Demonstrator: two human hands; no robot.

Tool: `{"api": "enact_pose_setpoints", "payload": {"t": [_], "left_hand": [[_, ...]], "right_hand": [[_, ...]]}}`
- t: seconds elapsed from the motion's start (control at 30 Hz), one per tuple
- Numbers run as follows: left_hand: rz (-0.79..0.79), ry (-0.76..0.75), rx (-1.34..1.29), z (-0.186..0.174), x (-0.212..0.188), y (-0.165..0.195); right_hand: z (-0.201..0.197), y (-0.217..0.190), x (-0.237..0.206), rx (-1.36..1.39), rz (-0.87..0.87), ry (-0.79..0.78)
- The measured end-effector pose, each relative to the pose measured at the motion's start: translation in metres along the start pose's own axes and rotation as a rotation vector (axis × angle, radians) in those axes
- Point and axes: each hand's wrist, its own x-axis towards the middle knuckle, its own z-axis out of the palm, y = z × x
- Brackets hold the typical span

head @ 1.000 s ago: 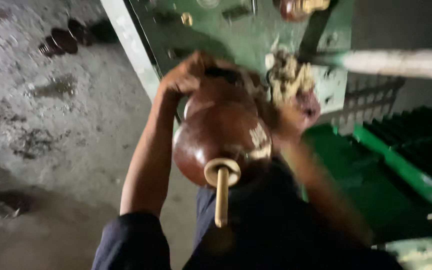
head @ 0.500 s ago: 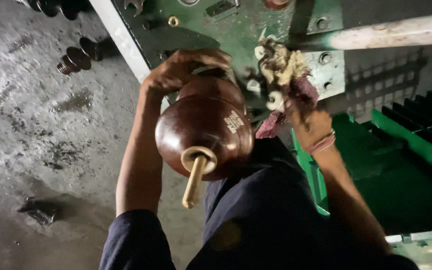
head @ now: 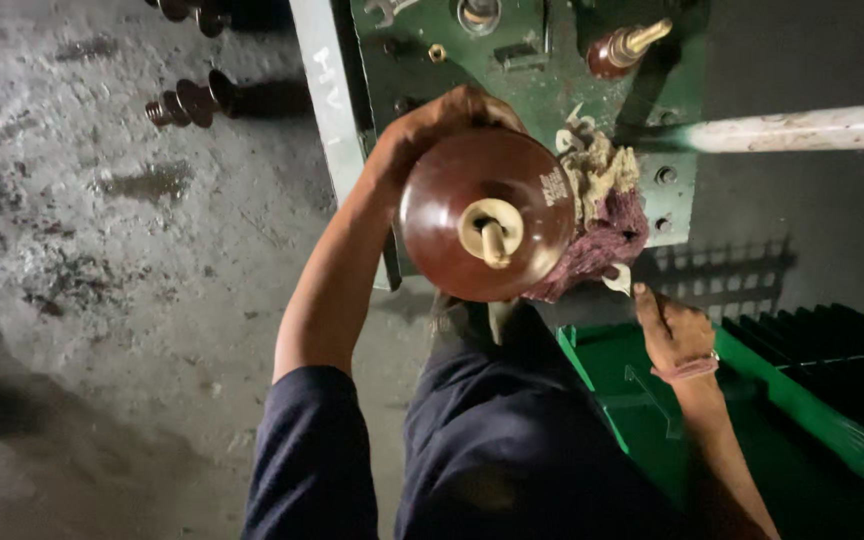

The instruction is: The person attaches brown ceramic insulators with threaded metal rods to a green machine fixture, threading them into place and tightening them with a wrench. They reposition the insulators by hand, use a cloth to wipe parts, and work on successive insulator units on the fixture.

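Nearest the camera, the person's dark blue sleeve [head: 317,460] and trousers fill the lower frame. To the right, the right hand [head: 674,335] pinches a small pale tag-like piece [head: 617,279] at the lower edge of a reddish, frayed rag [head: 597,245], fingers closed on it above the green finned casing [head: 752,400]. Further out, the left hand [head: 432,125] wraps over the far side of a glossy brown porcelain bushing [head: 487,215], gripping it with its cream stud [head: 492,235] pointing at the camera; the bushing sits against the green transformer top plate [head: 542,60], with the rag touching its right flank. Beyond stand a second, smaller bushing [head: 622,48] on the plate and spare insulators [head: 187,100] lying on the stained concrete floor [head: 102,250]. As a judgement, the glazed porcelain looks slippery and heavy for one hand; if the grip loosens it could drop onto the concrete and crack.
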Motion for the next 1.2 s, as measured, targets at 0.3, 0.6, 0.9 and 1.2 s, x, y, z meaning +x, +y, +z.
{"api": "enact_pose_setpoints", "payload": {"t": [0.3, 0.6, 0.9, 1.2], "left_hand": [[0.066, -0.104, 0.138, 0.002, 0.007, -0.011], [-0.003, -0.002, 0.031, 0.01, 0.003, -0.005], [-0.104, 1.135, 0.057, 0.048, -0.176, -0.034], [-0.697, 1.082, 0.604, 0.047, -0.453, -0.094]], "right_hand": [[0.03, -0.048, -0.008, 0.274, 0.237, 0.038], [0.063, -0.088, -0.04, 0.409, 0.136, 0.11], [0.076, -0.129, -0.045, 0.228, 0.159, -0.24], [0.136, -0.26, -0.04, 0.156, 0.051, -0.242]]}}
